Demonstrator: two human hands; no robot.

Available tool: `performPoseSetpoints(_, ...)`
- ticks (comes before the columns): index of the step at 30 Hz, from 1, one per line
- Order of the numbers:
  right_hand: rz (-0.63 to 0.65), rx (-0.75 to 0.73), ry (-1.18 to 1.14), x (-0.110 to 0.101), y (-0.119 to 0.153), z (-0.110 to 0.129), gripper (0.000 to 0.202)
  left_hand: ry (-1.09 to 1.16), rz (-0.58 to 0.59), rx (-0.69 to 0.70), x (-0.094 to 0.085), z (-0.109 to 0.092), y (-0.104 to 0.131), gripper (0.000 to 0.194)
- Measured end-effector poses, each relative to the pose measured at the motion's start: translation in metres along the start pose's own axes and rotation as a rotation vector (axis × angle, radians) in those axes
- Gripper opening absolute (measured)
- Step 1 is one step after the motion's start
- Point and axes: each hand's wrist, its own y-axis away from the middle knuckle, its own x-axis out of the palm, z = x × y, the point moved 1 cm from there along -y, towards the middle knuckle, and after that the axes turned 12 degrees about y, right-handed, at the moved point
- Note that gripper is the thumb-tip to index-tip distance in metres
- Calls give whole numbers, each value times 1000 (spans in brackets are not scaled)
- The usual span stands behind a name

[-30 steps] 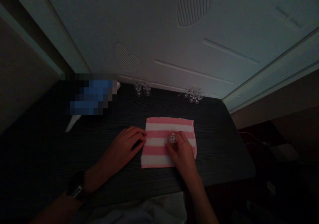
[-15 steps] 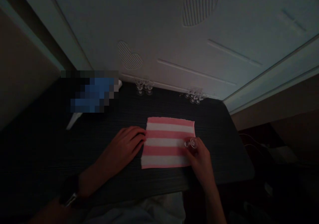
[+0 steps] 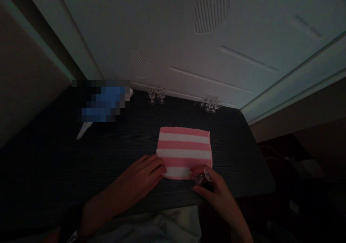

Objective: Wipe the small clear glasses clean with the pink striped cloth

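A pink-and-white striped cloth (image 3: 185, 145) lies spread on a dark table (image 3: 129, 135). At its near left corner is my left hand (image 3: 147, 174), thumb and fingers closed on the edge; the corner itself is hidden. My right hand (image 3: 217, 190) grips a small clear stemmed glass (image 3: 200, 178) between thumb and fingers. The glass is tilted on its side, just over the cloth's near right edge.
Small clear stemmed glasses (image 3: 156, 96) stand by the white panel at the back, with several more glasses (image 3: 211, 105) farther right. A blurred blue object (image 3: 106, 104) sits at the back left. The table's right edge (image 3: 258, 145) drops off to a dark floor.
My right hand has brought the glass nearer to me and turned it over. My left hand has slid down the cloth's left edge to its near corner, which now curls.
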Motion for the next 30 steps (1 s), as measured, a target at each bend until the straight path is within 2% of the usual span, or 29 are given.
performPoseSetpoints(6,70,18,-70,-2,7,1,16,-9,7,-12,-4,1,-2,19)
performPoseSetpoints(11,87,40,-138,-6,19,-7,19,63,-61,-31,-8,0,-4,20)
performPoseSetpoints(14,60,53,-103,-8,24,-11,20,127,-92,-79,-10,0,-5,21)
performPoseSetpoints(19,-65,15,-24,-13,29,-11,23,313,-100,-205,-18,-6,-15,15)
performPoseSetpoints(23,-155,-26,-62,-24,38,-2,22,446,-110,-244,-30,-21,-23,16)
performPoseSetpoints(27,-175,-80,-134,-31,45,14,20,685,-75,-270,-36,-34,-24,22)
performPoseSetpoints(30,-151,-101,-210,-27,41,20,20,876,-100,-314,-36,-35,-24,24)
